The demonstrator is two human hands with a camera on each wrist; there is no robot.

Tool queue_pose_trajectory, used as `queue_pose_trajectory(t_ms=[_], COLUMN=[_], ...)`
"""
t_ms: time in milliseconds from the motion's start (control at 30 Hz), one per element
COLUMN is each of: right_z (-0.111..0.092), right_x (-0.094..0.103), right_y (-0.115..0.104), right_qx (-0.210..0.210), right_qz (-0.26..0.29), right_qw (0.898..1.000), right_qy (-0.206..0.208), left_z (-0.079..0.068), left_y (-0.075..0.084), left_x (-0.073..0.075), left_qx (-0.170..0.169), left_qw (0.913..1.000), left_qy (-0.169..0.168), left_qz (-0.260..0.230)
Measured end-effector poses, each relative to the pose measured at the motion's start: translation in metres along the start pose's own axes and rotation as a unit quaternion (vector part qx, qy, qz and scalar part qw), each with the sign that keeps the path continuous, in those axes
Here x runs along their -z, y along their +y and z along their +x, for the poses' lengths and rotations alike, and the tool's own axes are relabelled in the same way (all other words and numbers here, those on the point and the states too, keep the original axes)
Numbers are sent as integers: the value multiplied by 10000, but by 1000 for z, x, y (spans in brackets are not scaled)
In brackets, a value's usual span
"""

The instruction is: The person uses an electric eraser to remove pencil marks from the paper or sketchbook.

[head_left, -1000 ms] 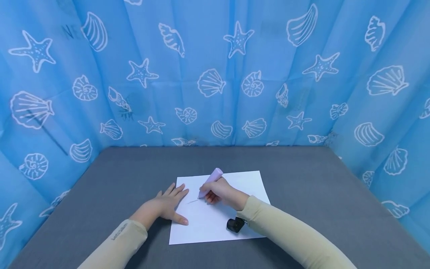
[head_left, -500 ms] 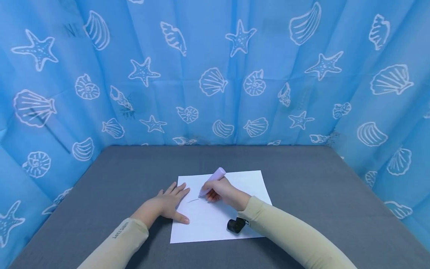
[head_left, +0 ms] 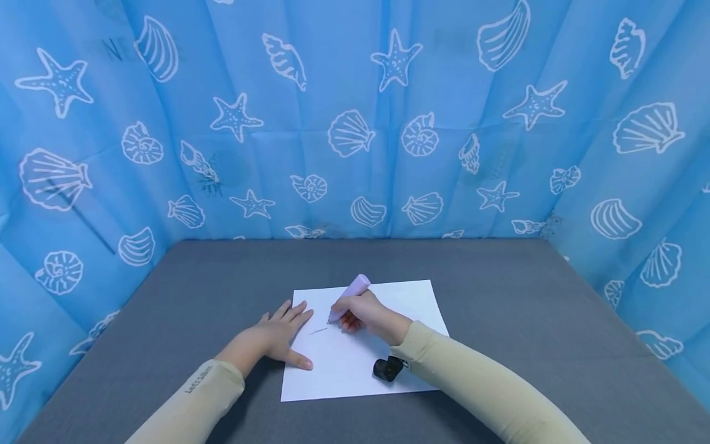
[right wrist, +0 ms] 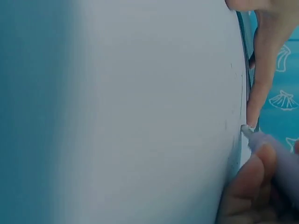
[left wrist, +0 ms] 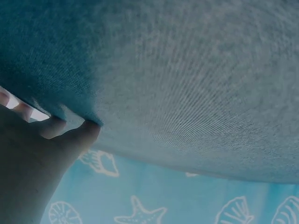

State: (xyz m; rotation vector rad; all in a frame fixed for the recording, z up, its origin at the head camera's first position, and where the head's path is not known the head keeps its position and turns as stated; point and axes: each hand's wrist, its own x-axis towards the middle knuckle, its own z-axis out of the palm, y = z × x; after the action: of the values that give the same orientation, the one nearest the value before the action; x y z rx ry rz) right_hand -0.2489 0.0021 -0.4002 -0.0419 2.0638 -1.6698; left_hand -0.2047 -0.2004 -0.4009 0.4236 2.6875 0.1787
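Note:
A sheet of white paper (head_left: 355, 370) lies on the grey table. My left hand (head_left: 277, 338) rests palm down on its left edge, fingers spread and straight; in the left wrist view these fingers (left wrist: 77, 135) touch the surface. In my right hand (head_left: 366, 313) is a thick lilac pen (head_left: 357, 286), pinched between thumb and fingers and tilted, its top leaning to the right. The pen's thin tip is at the paper, just beyond the right end of a short dark line (head_left: 318, 331). The right wrist view shows the pen (right wrist: 282, 161) close up, tip near the left hand's fingers.
Under my right wrist, above the paper, hangs a black wrist camera (head_left: 386, 369). The grey table (head_left: 488, 296) extends around the sheet, and a blue curtain (head_left: 355, 74) with white shells and starfish encloses its back and sides.
The pen tip has shifted slightly away from the line's right end, toward the far side of the sheet. My left hand stays in place. The head view has shifted a little.

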Motion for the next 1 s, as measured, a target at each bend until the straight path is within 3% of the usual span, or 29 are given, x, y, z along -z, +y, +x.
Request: queue_pose_trajectory(t_ms=[400, 633, 1000], right_z=[-2, -2, -1], right_x=[0, 3, -6], right_y=[1, 1, 6], right_qx=[3, -184, -46], right_qz=[-107, 470, 357], right_qw=[9999, 9986, 9987], right_qy=[15, -143, 359], left_z=[1, -1, -4], left_y=[1, 0, 2], left_x=[1, 2, 3], left_qx=[16, 30, 12], left_qw=[10000, 10000, 10000], left_qy=[-37, -42, -46], left_qz=[-12, -43, -76])
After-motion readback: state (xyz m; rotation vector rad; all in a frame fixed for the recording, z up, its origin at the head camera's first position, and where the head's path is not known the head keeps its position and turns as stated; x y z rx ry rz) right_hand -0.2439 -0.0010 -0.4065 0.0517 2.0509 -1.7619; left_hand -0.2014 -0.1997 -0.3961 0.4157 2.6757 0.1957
